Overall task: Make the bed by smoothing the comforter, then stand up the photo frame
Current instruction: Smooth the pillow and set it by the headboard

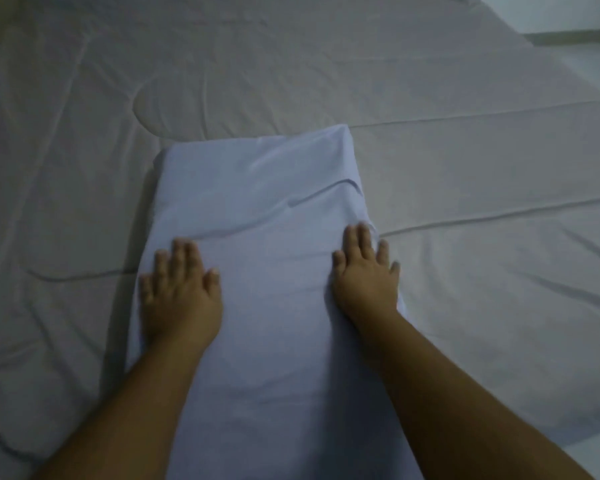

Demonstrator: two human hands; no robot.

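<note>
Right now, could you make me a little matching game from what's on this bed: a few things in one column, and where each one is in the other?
Things:
1. left hand
2. right hand
3. pillow
4. comforter

Places:
A. spread wrinkled across the bed
B. flat near the pillow's left edge
C. lying on the comforter, under both hands
D. flat at the pillow's right edge

Pairs: 1-B, 2-D, 3-C, 4-A

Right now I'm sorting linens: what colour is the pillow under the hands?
Plain white pillow, faintly bluish in the dim light, no pattern; seen in the head view.
</note>
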